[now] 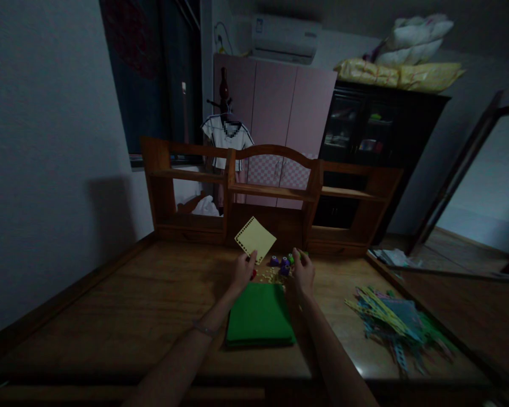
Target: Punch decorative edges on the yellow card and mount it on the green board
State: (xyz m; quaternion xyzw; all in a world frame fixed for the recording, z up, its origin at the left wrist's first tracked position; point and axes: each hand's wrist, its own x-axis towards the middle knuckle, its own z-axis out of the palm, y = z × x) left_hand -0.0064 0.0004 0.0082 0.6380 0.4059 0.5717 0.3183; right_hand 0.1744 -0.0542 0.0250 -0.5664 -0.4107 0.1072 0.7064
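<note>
A yellow square sheet (257, 237) with small holes punched along its left edges is pinched at its lower corner by my left hand (242, 271), raised above the desk. My right hand (304, 271) is closed, its thumb and fingers together beside the small purple punches; what it holds, if anything, is too small to make out. Purple punches (284, 265) and a green one (290, 258) stand between my hands. Small yellow paper bits (272, 276) are scattered in front of them. A green folded stack (260, 315) lies nearer to me, below both hands. A red object (253, 274) is partly hidden by my left hand.
A pile of colourful paper strips and scraps (396, 319) lies at the right of the wooden desk (152, 305). A wooden shelf unit (271, 195) rises along the desk's back edge. Behind it are a hanging shirt (227, 138), a pink wardrobe (275, 102) and a dark cabinet.
</note>
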